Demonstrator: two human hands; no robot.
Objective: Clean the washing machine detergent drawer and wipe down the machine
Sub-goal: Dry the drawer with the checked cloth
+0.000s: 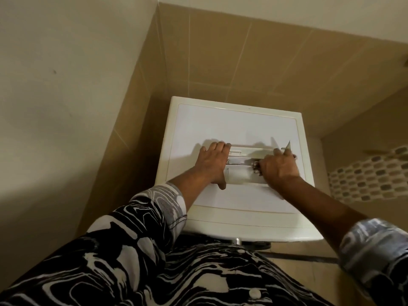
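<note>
Head view. The washing machine [223, 224] stands in a corner against a tan tiled wall [220, 54], and we look down on its white top. The detergent drawer [239, 161] is out of the machine. It lies flat on the top, crosswise, about midway between the front and back edges.

The left hand [213, 165] holds the left end of the drawer. Its fingers are curled over the far edge and its thumb points back toward us on the near side.

The right hand [279, 167] is over the right end of the drawer with its fingers curled down. It grips a shiny metal object [256, 168], which shows at the thumb side and rests against the drawer. We cannot tell what this object is.

Both forearms reach forward over the front edge of the machine. The left arm wears a black-and-white swirl-patterned sleeve [154, 208]. A band of small mosaic tiles [366, 180] runs along the wall at right.
</note>
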